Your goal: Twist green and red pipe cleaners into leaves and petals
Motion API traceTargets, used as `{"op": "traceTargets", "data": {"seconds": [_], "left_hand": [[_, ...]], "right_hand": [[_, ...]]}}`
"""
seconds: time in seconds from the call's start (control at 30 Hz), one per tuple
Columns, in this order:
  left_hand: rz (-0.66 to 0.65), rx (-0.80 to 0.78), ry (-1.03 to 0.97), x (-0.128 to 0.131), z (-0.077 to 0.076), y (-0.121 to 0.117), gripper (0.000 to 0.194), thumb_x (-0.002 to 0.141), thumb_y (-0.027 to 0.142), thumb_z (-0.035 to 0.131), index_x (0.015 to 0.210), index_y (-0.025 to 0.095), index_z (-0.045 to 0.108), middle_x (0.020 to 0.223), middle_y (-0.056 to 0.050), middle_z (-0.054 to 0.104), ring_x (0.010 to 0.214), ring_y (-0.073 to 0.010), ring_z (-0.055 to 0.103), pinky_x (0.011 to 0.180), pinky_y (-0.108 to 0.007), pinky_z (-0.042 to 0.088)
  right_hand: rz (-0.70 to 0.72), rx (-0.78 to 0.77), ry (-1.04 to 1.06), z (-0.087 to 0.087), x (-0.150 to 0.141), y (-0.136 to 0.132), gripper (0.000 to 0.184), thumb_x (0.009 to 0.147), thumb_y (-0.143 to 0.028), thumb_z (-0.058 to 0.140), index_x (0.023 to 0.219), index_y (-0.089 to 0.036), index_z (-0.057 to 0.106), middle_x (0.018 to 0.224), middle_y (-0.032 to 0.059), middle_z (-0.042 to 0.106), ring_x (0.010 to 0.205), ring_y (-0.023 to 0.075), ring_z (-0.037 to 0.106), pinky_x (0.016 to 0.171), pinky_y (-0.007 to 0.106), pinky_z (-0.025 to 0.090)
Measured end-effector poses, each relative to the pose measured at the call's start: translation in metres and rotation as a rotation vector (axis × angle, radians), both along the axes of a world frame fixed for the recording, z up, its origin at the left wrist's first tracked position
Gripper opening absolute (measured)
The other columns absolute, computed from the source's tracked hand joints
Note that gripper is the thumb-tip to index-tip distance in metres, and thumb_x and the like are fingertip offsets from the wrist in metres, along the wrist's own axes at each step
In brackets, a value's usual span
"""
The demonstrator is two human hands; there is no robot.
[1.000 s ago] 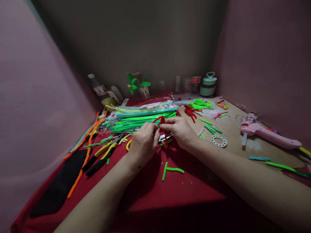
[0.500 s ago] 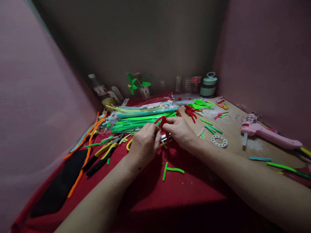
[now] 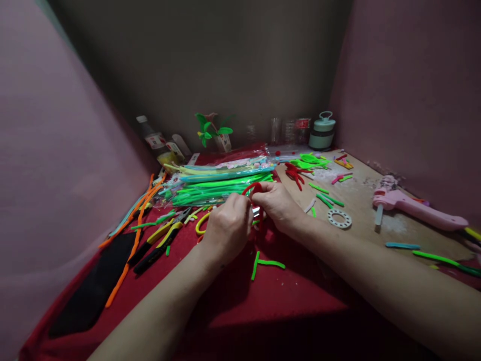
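Observation:
A red pipe cleaner (image 3: pixel 251 187) arches between my two hands, with one end hanging down below the fingers. My left hand (image 3: pixel 231 220) is closed, its fingertips pinching the pipe cleaner. Close against it, my right hand (image 3: pixel 276 203) pinches the other side between thumb and forefinger. The exact grip points are partly hidden by the fingers. Beneath my hands lie scissors, their yellow handle (image 3: pixel 202 224) showing left of my left hand and a bit of shiny blade (image 3: pixel 256 212) between the hands. Two short green pipe cleaner pieces (image 3: pixel 271 263) rest on the red cloth nearer me.
Bagged green pipe cleaners (image 3: pixel 218 191) lie behind my hands. Pliers (image 3: pixel 160 243), orange pipe cleaners (image 3: pixel 124 276) and a black sheet (image 3: pixel 92 288) are on the left. At right, a board (image 3: pixel 361 198) carries a white ring (image 3: pixel 339 219) and a pink glue gun (image 3: pixel 417 208).
My left hand has shifted slightly right and turned, closing in on my right hand. The red arch between them is smaller. My right hand has barely moved.

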State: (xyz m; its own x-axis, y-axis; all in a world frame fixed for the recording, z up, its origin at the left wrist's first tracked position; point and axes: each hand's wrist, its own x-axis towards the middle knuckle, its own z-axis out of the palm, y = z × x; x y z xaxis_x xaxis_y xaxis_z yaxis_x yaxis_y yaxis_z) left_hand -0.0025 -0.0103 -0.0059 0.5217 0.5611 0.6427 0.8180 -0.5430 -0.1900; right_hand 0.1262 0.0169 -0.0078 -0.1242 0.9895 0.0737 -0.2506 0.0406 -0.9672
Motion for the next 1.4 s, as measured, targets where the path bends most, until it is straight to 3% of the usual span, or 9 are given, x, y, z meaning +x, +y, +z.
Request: {"op": "traceTargets", "data": {"seconds": [0.23,0.47,0.6,0.67,0.77,0.9,1.07,1.27,1.4], "left_hand": [[0.044,0.039,0.107,0.004,-0.001,-0.003,0.020,0.089,0.018,0.037,0.074,0.016,0.051,0.067,-0.005,0.054,0.055,-0.0146,0.052,0.049,-0.026,0.036],[0.079,-0.178,0.147,0.000,0.000,0.002,0.016,0.087,0.014,0.038,0.081,0.014,0.053,0.076,-0.009,0.058,0.066,-0.0192,0.057,0.055,-0.029,0.042],[-0.105,-0.309,-0.207,-0.005,0.007,0.004,0.011,0.087,0.018,0.042,0.091,0.017,0.052,0.082,-0.005,0.062,0.072,-0.0157,0.061,0.065,-0.026,0.046],[-0.121,-0.472,-0.469,-0.006,0.012,0.005,0.012,0.084,0.020,0.048,0.096,0.019,0.050,0.078,-0.002,0.063,0.064,-0.0134,0.061,0.061,-0.024,0.047],[-0.181,-0.806,-0.882,-0.006,0.019,0.007,0.035,0.077,0.026,0.059,0.108,0.021,0.043,0.065,0.004,0.060,0.051,-0.0141,0.060,0.048,-0.024,0.047],[-0.252,-1.090,-1.103,-0.006,0.026,0.008,0.033,0.068,0.029,0.068,0.093,0.016,0.051,0.058,0.003,0.059,0.045,-0.0155,0.059,0.039,-0.024,0.045],[-0.203,-0.950,-1.050,-0.008,0.023,0.010,0.017,0.064,0.024,0.071,0.071,0.014,0.058,0.054,0.005,0.051,0.041,-0.0053,0.043,0.041,-0.019,0.035],[-0.262,-0.683,-0.961,-0.010,0.016,0.016,0.016,0.061,0.015,0.071,0.059,0.015,0.056,0.065,0.003,0.049,0.059,-0.0063,0.045,0.054,-0.019,0.038],[-0.336,-0.961,-1.104,-0.009,0.019,0.016,0.032,0.060,0.019,0.074,0.084,0.019,0.053,0.073,0.004,0.056,0.052,-0.0068,0.050,0.045,-0.019,0.039]], "right_hand": [[0.023,-0.029,-0.017,0.002,0.000,-0.004,0.007,0.055,-0.014,0.048,0.058,-0.016,0.054,0.047,-0.0047,0.051,0.043,0.0075,0.042,0.043,0.021,0.033],[0.104,-0.067,-0.032,0.000,0.001,-0.002,0.007,0.059,-0.012,0.048,0.055,-0.016,0.053,0.045,-0.0037,0.050,0.040,0.0084,0.045,0.041,0.021,0.034],[0.131,-0.109,0.027,0.004,0.003,0.001,0.009,0.058,-0.010,0.047,0.055,-0.016,0.052,0.043,-0.0027,0.051,0.038,0.0102,0.046,0.040,0.023,0.036],[0.144,-0.117,0.051,0.005,0.004,0.002,0.009,0.058,-0.010,0.046,0.056,-0.016,0.052,0.045,-0.0021,0.052,0.037,0.0105,0.046,0.041,0.023,0.037],[0.181,-0.104,0.048,0.006,0.005,0.001,0.008,0.059,-0.011,0.046,0.056,-0.016,0.052,0.045,-0.0011,0.052,0.037,0.0110,0.046,0.041,0.024,0.036],[0.210,-0.038,0.033,0.006,0.005,-0.001,0.007,0.058,-0.013,0.046,0.055,-0.015,0.052,0.047,-0.0006,0.052,0.040,0.0106,0.047,0.043,0.024,0.036],[0.188,0.008,0.020,0.010,0.004,-0.001,0.008,0.062,-0.015,0.048,0.055,-0.015,0.052,0.046,-0.0023,0.048,0.040,0.0079,0.041,0.042,0.022,0.031],[0.239,0.049,0.020,0.011,0.004,-0.004,0.014,0.069,-0.018,0.050,0.056,-0.015,0.051,0.046,-0.0031,0.046,0.040,0.0078,0.042,0.042,0.022,0.032],[0.381,-0.066,0.151,0.008,0.007,0.000,0.013,0.073,-0.022,0.052,0.062,-0.014,0.055,0.050,-0.0005,0.053,0.041,0.0097,0.047,0.042,0.023,0.035]]}}
